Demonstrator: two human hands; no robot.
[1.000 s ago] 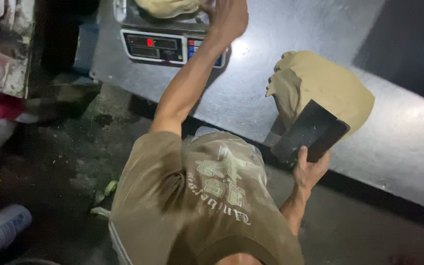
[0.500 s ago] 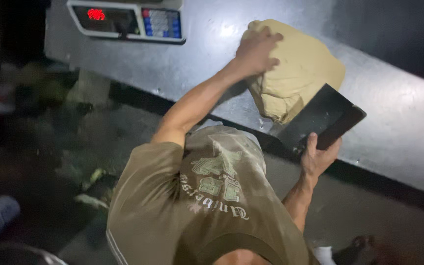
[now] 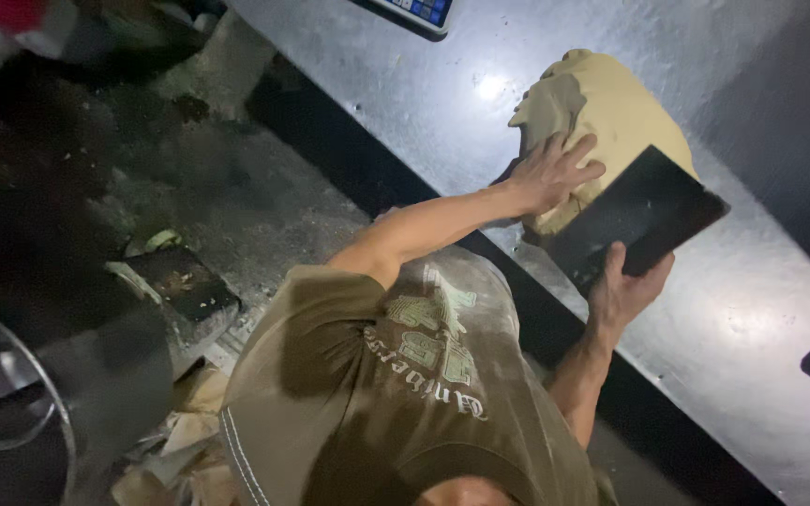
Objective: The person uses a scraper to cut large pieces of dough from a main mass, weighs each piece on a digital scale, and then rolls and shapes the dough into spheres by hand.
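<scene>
Left hand (image 3: 555, 173) spread flat with fingers splayed, pressed on the near flank of the big tan dough mound (image 3: 611, 112); right hand (image 3: 625, 290) clamped around the lower edge of a dark flat scraper blade (image 3: 639, 217), at five o'clock from the left. Dough resting on the grey metal table (image 3: 752, 319), scraper leaning against its four-o'clock side. Corner of a scale (image 3: 410, 11) at eleven o'clock from the dough, well apart.

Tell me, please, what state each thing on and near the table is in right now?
Dough: one big lump, lying on the table.
Scraper: tilted, blade set against the dough.
Left hand: open, flat on the dough.
Right hand: gripping the scraper.
Scale: at the table's far edge, mostly out of view.
Table: metal, shiny under the light.
</scene>
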